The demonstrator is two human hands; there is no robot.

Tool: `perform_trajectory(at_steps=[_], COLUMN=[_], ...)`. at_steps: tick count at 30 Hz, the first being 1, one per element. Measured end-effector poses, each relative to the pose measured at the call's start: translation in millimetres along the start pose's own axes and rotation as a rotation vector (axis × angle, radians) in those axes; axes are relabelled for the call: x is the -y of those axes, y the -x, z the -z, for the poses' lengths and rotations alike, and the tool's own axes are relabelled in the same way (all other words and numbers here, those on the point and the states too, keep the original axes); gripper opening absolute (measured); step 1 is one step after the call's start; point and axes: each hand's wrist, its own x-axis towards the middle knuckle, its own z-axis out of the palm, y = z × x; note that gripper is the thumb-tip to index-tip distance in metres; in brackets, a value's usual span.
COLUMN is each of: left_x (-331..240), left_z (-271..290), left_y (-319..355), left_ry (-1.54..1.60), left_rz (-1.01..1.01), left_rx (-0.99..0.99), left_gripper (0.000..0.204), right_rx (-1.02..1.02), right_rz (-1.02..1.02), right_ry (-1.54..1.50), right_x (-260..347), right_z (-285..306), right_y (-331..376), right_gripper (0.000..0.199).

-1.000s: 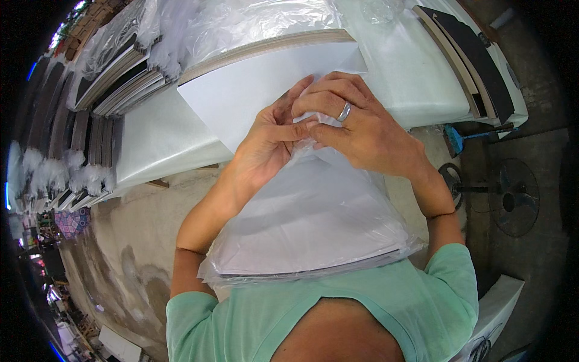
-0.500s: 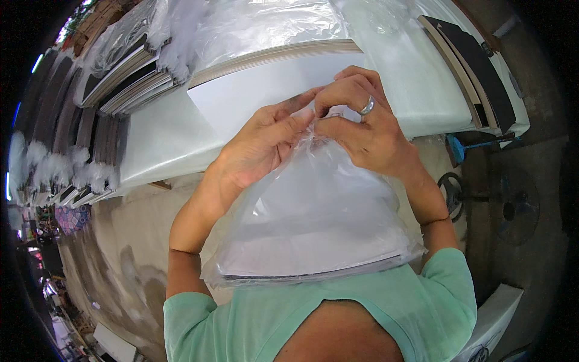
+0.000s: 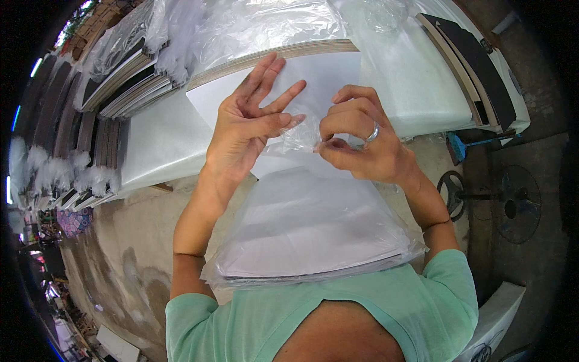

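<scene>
A clear plastic bag (image 3: 313, 220) with a stack of flat white boards inside lies between my forearms, its near edge against my shirt. At its far end the plastic is bunched up. My right hand (image 3: 365, 139), wearing a silver ring, pinches this bunched end between thumb and curled fingers. Just left of it, my left hand (image 3: 250, 117) has its fingers spread, with the thumb tip at the loose plastic. Beyond both hands, a stack of white boards (image 3: 226, 90) with greyish-brown edges sits on the table, partly behind my left hand.
The table (image 3: 163, 142) has a white covering. Plastic film (image 3: 271, 21) lies along its back. Plastic-wrapped board stacks (image 3: 132, 78) stand at left, dark boards (image 3: 470, 66) at right. On the floor at right are a fan (image 3: 511, 208) and a blue-headed tool (image 3: 459, 148).
My left hand has let go of the gathered plastic and moved left, its fingers spreading. My right hand has shifted slightly down, and the bunched end has loosened and flared.
</scene>
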Motion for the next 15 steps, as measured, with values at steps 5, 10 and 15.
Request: perform_trajectory(at_steps=[5,10,15], left_x=[-27,-41,-36], left_z=[18,38,12], left_y=[0,-5,-4], left_ry=[-0.217,-0.904,-0.789], left_rz=[-0.252,-0.711,-0.664], left_rx=[-0.151,-0.370,-0.284], left_gripper=[0.072,0.059,0.056], right_rx=[0.290,0.409,0.223], right_rz=[0.030,-0.232,-0.033], right_ry=[-0.369,-0.663,-0.224], right_x=[7,17,12], right_z=[9,18,-2], right_y=[10,4,-21], right_gripper=[0.018,0.022,0.031])
